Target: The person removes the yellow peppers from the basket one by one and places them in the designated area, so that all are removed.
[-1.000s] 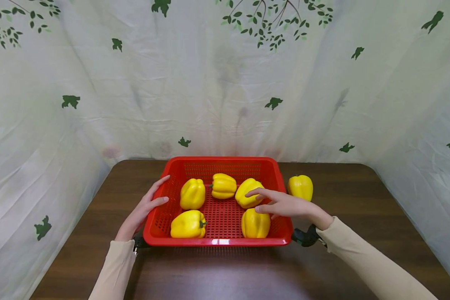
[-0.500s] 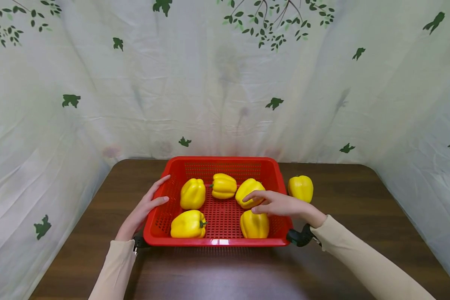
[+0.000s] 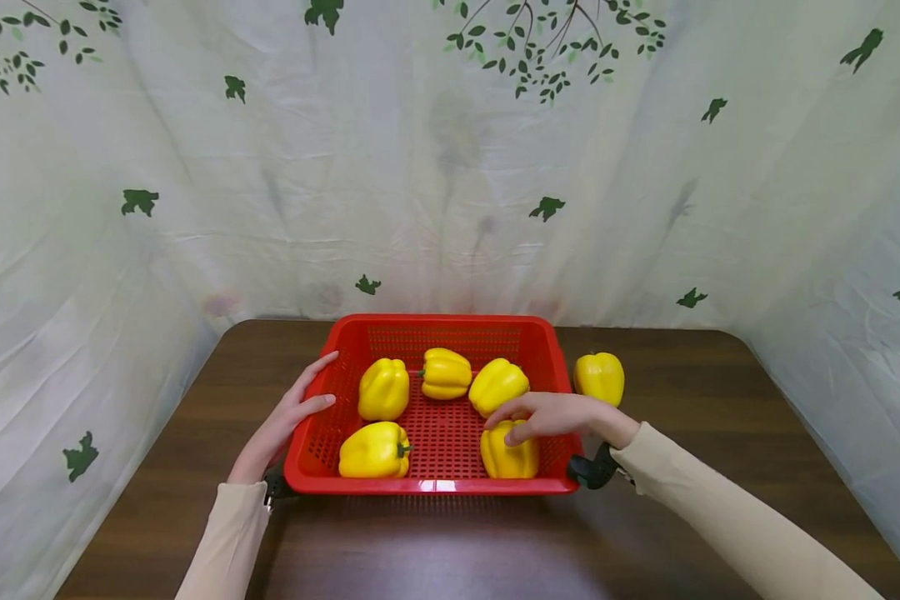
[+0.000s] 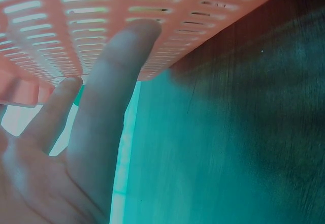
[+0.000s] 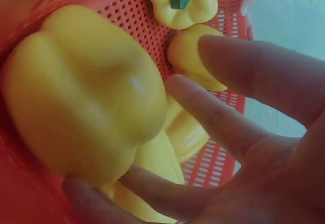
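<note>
Inside a red perforated plastic basket (image 3: 442, 486) lie several yellow bell peppers. My left hand (image 3: 288, 417) rests on the basket's left side; in the left wrist view its straight thumb (image 4: 114, 76) lies against the slotted outer wall. Over the front right bell pepper (image 3: 516, 462) reaches my right hand (image 3: 558, 414), palm down and fingers bent downward. The right wrist view has that pepper large at left, lower fingertips at its edge while the thumb and another finger stand spread away from it. Behind it sits another bell pepper (image 3: 498, 385).
One bell pepper (image 3: 599, 379) stands on the brown wooden table (image 3: 690, 392), just outside the basket's right wall. Two more peppers lie at the basket's left (image 3: 375, 450) and one at the back (image 3: 446, 373). A pale leaf-printed curtain (image 3: 435, 208) surrounds the table.
My right hand has moved left and down onto the front right bell pepper, uncovering the pepper behind it. The left hand keeps its place on the basket.
</note>
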A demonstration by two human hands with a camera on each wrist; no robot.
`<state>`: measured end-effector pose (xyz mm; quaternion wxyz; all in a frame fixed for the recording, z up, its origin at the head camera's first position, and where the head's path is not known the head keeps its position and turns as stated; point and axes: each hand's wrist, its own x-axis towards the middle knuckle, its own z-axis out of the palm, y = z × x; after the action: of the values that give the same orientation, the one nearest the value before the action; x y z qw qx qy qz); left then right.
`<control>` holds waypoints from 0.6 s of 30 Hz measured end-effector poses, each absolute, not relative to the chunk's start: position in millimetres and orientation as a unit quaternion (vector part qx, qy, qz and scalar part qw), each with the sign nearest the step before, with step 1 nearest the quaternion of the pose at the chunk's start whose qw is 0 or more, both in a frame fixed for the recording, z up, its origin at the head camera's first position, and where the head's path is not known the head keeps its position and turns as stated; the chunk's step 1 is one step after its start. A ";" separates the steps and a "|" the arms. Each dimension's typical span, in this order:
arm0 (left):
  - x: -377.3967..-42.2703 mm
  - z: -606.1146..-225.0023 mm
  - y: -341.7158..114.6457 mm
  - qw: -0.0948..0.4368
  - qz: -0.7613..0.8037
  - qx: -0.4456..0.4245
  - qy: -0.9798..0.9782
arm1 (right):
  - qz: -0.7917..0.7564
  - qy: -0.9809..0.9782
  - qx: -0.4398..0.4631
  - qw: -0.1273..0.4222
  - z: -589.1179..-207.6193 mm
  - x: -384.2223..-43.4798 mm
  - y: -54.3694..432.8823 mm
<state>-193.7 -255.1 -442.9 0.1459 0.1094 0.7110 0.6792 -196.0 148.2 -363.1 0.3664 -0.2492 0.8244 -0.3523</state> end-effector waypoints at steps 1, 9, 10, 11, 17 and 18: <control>-193.6 -443.1 -255.1 0.146 0.680 0.109 0.710 | -0.345 0.827 -0.252 0.366 -362.8 -195.6 147.6; -193.5 -443.1 -255.6 0.145 0.680 0.111 0.710 | -0.275 0.857 -0.244 0.361 -360.1 -193.2 142.1; -193.5 -443.1 -255.5 0.145 0.680 0.111 0.710 | -0.268 0.860 -0.242 0.360 -360.3 -193.2 141.5; -193.5 -443.1 -255.3 0.145 0.680 0.111 0.710 | -0.262 0.862 -0.240 0.360 -360.6 -193.3 141.2; -195.0 -443.0 -255.3 0.146 0.682 0.111 0.708 | -0.259 0.867 -0.248 0.345 -362.7 -194.1 141.3; -195.5 -443.0 -255.4 0.146 0.683 0.113 0.707 | -0.262 0.867 -0.250 0.343 -362.7 -194.2 141.5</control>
<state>-195.5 -255.4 -443.0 0.1464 0.1128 0.7068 0.6828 -194.2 141.5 -362.7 0.3431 -0.2496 0.8668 -0.2619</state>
